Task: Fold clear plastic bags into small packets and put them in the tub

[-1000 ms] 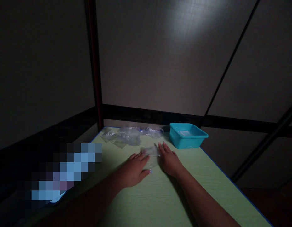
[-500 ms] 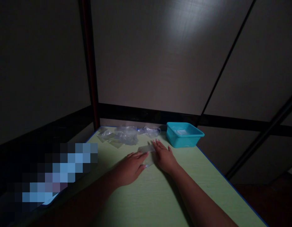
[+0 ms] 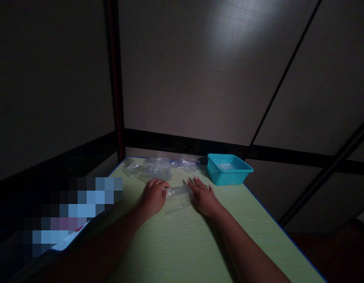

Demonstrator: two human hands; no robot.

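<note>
A clear plastic bag lies on the green table between my hands, its far edge folded or raised. My left hand pinches the left end of this bag between thumb and fingers. Spread flat, my right hand rests on the bag's right end, its fingers pointing away from me. Beyond my left hand, several crumpled clear bags lie near the table's back edge.
A turquoise plastic basin stands at the back right of the green table, with something pale inside. A pixelated bright screen is at the left edge. Dark-banded panels rise behind the table.
My left hand has moved left and closed on the bag's left end; before, it lay flatter on it. The bag now shows more of its length. My right hand has barely moved.
</note>
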